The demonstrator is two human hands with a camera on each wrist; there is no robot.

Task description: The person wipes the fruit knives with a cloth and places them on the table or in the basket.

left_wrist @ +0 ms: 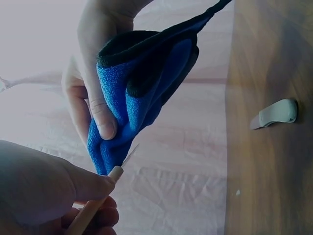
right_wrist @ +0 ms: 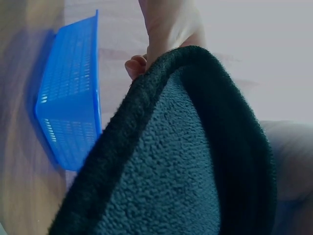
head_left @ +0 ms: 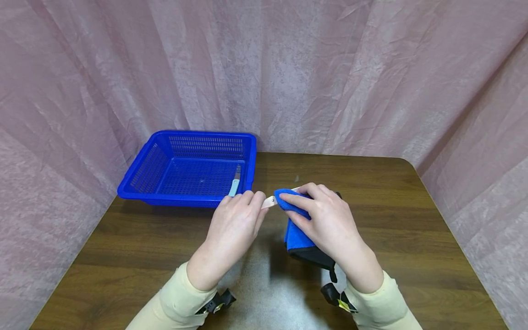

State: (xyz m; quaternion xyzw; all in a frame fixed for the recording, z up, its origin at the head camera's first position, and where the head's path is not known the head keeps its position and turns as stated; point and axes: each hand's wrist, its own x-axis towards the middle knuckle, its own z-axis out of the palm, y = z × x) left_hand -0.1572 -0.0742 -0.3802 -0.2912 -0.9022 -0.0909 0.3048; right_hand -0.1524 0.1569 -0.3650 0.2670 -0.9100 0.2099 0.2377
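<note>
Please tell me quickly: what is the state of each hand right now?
Left hand: closed, holding a cream-handled tool with a thin metal blade.
Right hand: closed, pinching a blue fluffy cloth with black edging.

The left forearm and right forearm reached forward and slanted inward, bringing the two hands near each other but apart. The left hand was backs-of-fingers up, its fingers curled in a grip and its thumb pressed over them. The right hand, also back upward, pinched between thumb and fingers, pointing toward the left.
</note>
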